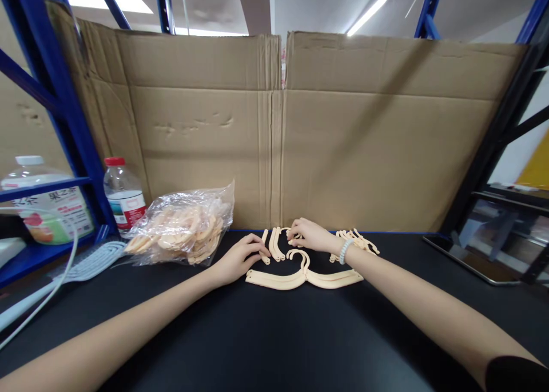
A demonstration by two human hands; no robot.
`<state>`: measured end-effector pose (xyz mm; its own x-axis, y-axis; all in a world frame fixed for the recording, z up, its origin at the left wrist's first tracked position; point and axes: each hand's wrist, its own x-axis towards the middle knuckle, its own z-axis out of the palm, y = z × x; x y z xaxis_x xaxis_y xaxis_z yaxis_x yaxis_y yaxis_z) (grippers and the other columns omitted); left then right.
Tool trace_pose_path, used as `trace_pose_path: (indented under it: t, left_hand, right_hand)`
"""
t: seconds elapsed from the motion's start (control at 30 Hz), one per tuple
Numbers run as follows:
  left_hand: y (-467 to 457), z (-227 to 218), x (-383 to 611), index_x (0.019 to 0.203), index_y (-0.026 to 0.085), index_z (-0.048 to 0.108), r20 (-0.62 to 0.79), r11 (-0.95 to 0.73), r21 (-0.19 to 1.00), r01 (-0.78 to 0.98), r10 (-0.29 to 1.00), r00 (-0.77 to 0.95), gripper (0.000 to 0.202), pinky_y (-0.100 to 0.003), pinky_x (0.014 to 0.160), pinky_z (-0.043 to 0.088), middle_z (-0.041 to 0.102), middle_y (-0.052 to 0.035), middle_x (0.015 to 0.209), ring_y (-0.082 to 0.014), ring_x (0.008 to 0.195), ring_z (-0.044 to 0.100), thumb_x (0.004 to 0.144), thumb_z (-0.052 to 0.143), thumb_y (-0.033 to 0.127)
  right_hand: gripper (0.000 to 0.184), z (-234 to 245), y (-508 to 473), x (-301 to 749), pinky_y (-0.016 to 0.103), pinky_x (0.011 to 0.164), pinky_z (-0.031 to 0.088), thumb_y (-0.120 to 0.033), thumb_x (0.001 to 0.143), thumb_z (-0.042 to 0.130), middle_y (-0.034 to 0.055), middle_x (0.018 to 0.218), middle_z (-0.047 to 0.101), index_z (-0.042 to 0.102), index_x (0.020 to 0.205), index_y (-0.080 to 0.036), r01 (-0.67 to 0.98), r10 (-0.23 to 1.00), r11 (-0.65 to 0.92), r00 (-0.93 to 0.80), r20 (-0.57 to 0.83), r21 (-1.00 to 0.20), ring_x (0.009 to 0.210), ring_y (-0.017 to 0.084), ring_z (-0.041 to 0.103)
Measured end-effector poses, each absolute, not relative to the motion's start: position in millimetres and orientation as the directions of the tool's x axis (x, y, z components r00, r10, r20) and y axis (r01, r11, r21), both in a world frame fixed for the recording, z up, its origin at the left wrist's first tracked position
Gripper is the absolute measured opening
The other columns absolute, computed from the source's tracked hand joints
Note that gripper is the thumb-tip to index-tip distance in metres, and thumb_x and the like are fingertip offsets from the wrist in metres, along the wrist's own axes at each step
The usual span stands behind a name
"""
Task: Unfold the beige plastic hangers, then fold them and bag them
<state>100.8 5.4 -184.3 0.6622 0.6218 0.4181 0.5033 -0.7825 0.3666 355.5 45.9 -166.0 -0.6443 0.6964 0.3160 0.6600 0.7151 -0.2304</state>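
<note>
A cream plastic folding hanger [281, 281] lies spread on the black table, its hooks pointing away from me; it looks like two hangers nested together. My left hand [241, 257] is curled at a loose hanger arm [265, 259], thumb and fingers closed around it. Beside it, more loose hanger arms [275, 246] lie side by side. My right hand [309, 235], wearing a beaded bracelet, pinches a small cream hanger piece [295, 242] behind the hooks; the fingers partly cover it. Further right, past my wrist, is a pile of cream hanger parts [359, 240].
A clear plastic bag [184, 223] full of cream hanger parts stands at the back left. Near it are a red-capped bottle [124, 200], a pale blue hairbrush [92, 260] and a white cable [64, 278]. Cardboard [377, 152] walls the back; a dark tray [467, 260] lies right.
</note>
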Motion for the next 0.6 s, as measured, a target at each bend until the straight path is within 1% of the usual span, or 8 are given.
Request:
trace_pose_path:
  t: [0.1, 0.17, 0.27, 0.37, 0.43, 0.5, 0.53, 0.6]
  left_hand:
    - [5, -184, 101, 0.087, 0.021, 0.068, 0.406, -0.778, 0.368, 0.508, 0.627, 0.665, 0.023, -0.036, 0.097, 0.045, 0.055, -0.0051, 0.101, -0.0189, 0.101, 0.058, 0.090, 0.047, 0.013]
    - [6, -184, 102, 0.084, 0.020, 0.066, 0.401, -0.774, 0.369, 0.514, 0.632, 0.664, 0.022, -0.037, 0.099, 0.044, 0.055, -0.0056, 0.103, -0.0195, 0.105, 0.055, 0.090, 0.047, 0.012]
    - [7, -184, 102, 0.079, 0.019, 0.062, 0.407, -0.762, 0.368, 0.533, 0.647, 0.644, 0.024, -0.039, 0.100, 0.042, 0.055, -0.0071, 0.106, -0.0208, 0.109, 0.053, 0.090, 0.042, 0.011]
    - [6, -184, 102, 0.078, 0.019, 0.060, 0.424, -0.748, 0.365, 0.554, 0.664, 0.616, 0.024, -0.039, 0.099, 0.042, 0.056, -0.0077, 0.108, -0.0211, 0.109, 0.053, 0.090, 0.041, 0.013]
    - [6, -184, 102, 0.082, 0.020, 0.060, 0.433, -0.731, 0.366, 0.575, 0.681, 0.590, 0.020, -0.039, 0.097, 0.044, 0.058, -0.0069, 0.105, -0.0206, 0.105, 0.054, 0.091, 0.042, 0.018]
    - [6, -186, 102, 0.089, 0.020, 0.059, 0.444, -0.688, 0.375, 0.621, 0.721, 0.532, 0.016, -0.039, 0.090, 0.048, 0.059, -0.0067, 0.101, -0.0211, 0.099, 0.057, 0.092, 0.044, 0.027]
    - [7, -187, 102, 0.092, 0.019, 0.058, 0.447, -0.656, 0.380, 0.652, 0.747, 0.492, 0.017, -0.039, 0.086, 0.050, 0.060, -0.0070, 0.098, -0.0217, 0.095, 0.058, 0.091, 0.046, 0.032]
    - [7, -188, 103, 0.095, 0.017, 0.056, 0.444, -0.585, 0.387, 0.713, 0.796, 0.412, 0.025, -0.039, 0.079, 0.052, 0.061, -0.0076, 0.094, -0.0235, 0.089, 0.060, 0.086, 0.053, 0.041]
  right_hand:
    - [0.011, -168, 48, 353, 0.033, 0.087, 0.044, -0.006, 0.077, 0.069, 0.0055, 0.090, 0.061, 0.072, 0.077, -0.017, 0.624, 0.700, 0.713, -0.613, 0.367, -0.318, 0.091, 0.019, 0.058]
    - [0.014, -167, 48, 354, 0.033, 0.087, 0.045, -0.004, 0.078, 0.067, 0.0048, 0.092, 0.060, 0.071, 0.076, -0.017, 0.593, 0.710, 0.704, -0.567, 0.418, -0.391, 0.088, 0.017, 0.058]
    - [0.010, -163, 43, 357, 0.032, 0.079, 0.048, -0.010, 0.083, 0.062, 0.0049, 0.096, 0.058, 0.069, 0.079, -0.018, 0.536, 0.739, 0.673, -0.452, 0.500, -0.510, 0.081, 0.015, 0.058]
    - [0.008, -157, 29, 364, 0.031, 0.075, 0.051, -0.021, 0.087, 0.057, 0.0056, 0.098, 0.055, 0.065, 0.085, -0.018, 0.459, 0.771, 0.635, -0.318, 0.552, -0.621, 0.083, 0.015, 0.059]
    - [0.013, -156, 15, 368, 0.030, 0.069, 0.052, -0.029, 0.089, 0.053, 0.0049, 0.093, 0.055, 0.061, 0.090, -0.019, 0.399, 0.793, 0.607, -0.264, 0.549, -0.687, 0.079, 0.015, 0.060]
    - [0.019, -157, -2, 372, 0.030, 0.064, 0.053, -0.037, 0.091, 0.049, 0.0027, 0.085, 0.055, 0.056, 0.094, -0.020, 0.348, 0.815, 0.579, -0.243, 0.525, -0.737, 0.071, 0.014, 0.061]
    - [0.021, -159, -12, 374, 0.029, 0.062, 0.054, -0.040, 0.092, 0.048, 0.0016, 0.081, 0.054, 0.054, 0.094, -0.020, 0.322, 0.829, 0.559, -0.240, 0.505, -0.764, 0.068, 0.014, 0.061]
    - [0.024, -163, -34, 377, 0.029, 0.061, 0.055, -0.045, 0.092, 0.048, 0.0000, 0.079, 0.054, 0.049, 0.093, -0.021, 0.237, 0.870, 0.483, -0.237, 0.432, -0.843, 0.066, 0.013, 0.063]
